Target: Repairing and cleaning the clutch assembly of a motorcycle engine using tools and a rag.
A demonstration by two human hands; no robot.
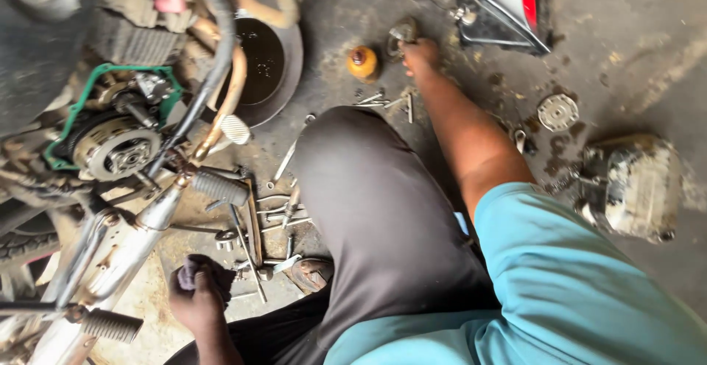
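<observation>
The motorcycle (pixel 110 151) fills the left side, and its engine stands open: the side cover (pixel 637 188), a grimy pale casting, already lies well apart on the concrete floor (pixel 633 41) to the right. With it off, the clutch (pixel 121 151) shows as a round, ribbed metal disc ringed by a green gasket (pixel 81 103). Behind the engine sits a round pan of dark oil (pixel 258 59), so by the look of it the draining and stripping are done, while anything like refitting has not begun — the parts are all still scattered. A red-and-black panel (pixel 501 0) lies at the top edge.

Between the bike and the person's bent knee, spanners and bolts (pixel 276 214) lie loose in a heap. A small round toothed plate (pixel 557 111) rests near the cover, and a little orange bottle (pixel 363 63) stands upright by more loose bolts.

The right hand (pixel 421 57) reaches far out across the floor and touches a small grey metal part (pixel 403 33) just beside the bottle; its fingers curl onto it, though I cannot tell whether they grip it or only rest there. The left hand (pixel 195 299) is low by the exhaust pipe (pixel 121 258), closed around a dark rag (pixel 210 273) — bunched, greasy, held just above the ground.
</observation>
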